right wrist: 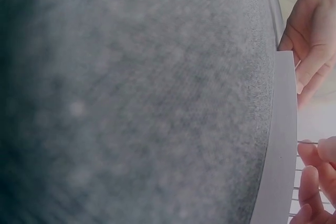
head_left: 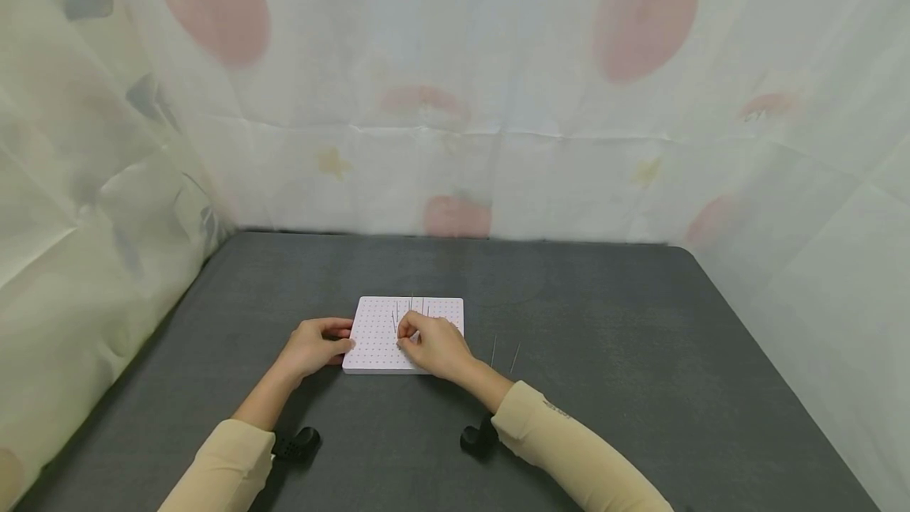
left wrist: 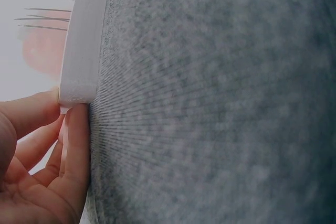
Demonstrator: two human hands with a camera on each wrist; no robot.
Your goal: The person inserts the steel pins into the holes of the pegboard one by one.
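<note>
A white perforated board [head_left: 370, 350] with a grid of small holes lies flat on the dark table. My left hand [head_left: 310, 348] holds its left edge, thumb at the top rim and fingers against the side. Over the board's middle, my right hand [head_left: 438, 346] pinches a thin metal pin [right wrist: 307, 142] between thumb and forefinger, its lower end at the board's surface. Several similar pins [left wrist: 42, 27] stand up from the board around that hand; the fingers partly hide them. Whether the pinched pin sits in a hole, I cannot tell.
Two loose pins, a left one [head_left: 494, 350] and a right one [head_left: 515, 357], lie on the table [head_left: 640, 370] right of the board. Black wrist-worn devices, left [head_left: 302, 444] and right [head_left: 478, 439], hang near the tabletop. A patterned curtain [head_left: 554, 180] encloses the table's back and sides.
</note>
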